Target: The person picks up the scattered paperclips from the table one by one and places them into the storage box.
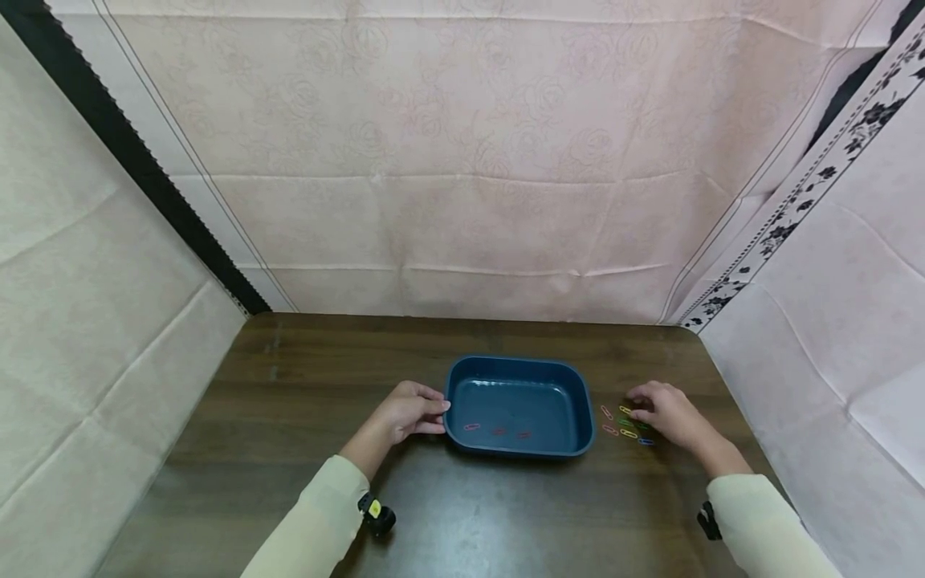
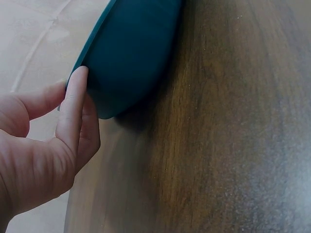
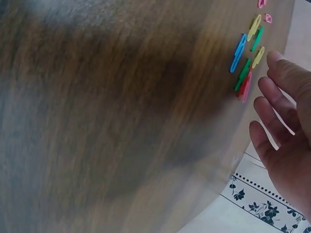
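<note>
With the tray (image 1: 520, 401) pinched at its rim by the left hand (image 1: 413, 413) between the tabletop's (image 1: 303, 449) side edges, and the right hand (image 1: 670, 413) loosely parted beside the clips (image 1: 625, 421) toward the right edge, several could be caught together, because they are crowded.

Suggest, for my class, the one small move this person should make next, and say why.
Probably pinch the yellow clip near the right grip: that grip looks empty, and its thumb is closest to this clip. The left grip holds the blue tray by its rim, and three reddish clips already lie inside.
</note>
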Demonstrator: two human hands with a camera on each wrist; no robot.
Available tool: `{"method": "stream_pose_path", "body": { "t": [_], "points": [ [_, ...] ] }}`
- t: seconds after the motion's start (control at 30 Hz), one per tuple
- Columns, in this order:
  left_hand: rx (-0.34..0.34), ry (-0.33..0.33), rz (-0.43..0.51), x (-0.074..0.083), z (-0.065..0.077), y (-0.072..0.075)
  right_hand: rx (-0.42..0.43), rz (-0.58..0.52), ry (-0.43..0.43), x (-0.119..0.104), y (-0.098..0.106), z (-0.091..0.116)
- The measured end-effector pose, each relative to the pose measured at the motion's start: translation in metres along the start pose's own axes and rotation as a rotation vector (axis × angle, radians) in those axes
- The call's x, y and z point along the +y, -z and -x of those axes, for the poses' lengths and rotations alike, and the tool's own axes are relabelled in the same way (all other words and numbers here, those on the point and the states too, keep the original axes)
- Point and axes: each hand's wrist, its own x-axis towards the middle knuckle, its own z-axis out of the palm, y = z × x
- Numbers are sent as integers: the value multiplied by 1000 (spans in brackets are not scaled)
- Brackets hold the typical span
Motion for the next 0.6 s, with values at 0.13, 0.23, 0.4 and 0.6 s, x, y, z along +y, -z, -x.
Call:
{"method": "stream_pose_path", "body": {
  "t": [0.13, 0.23, 0.4, 0.6],
  "points": [
    [1, 0, -6, 0, 1, 0, -7, 9, 8, -1, -3, -3],
    [1, 0, -10, 0, 1, 0, -6, 17, 0, -2, -6, -4],
    [-1, 2, -10, 1, 1, 0, 9, 33, 3, -2, -8, -6],
    [-5, -3, -6, 0, 1, 0, 23, 50, -12, -3, -10, -8]
  ]
}}
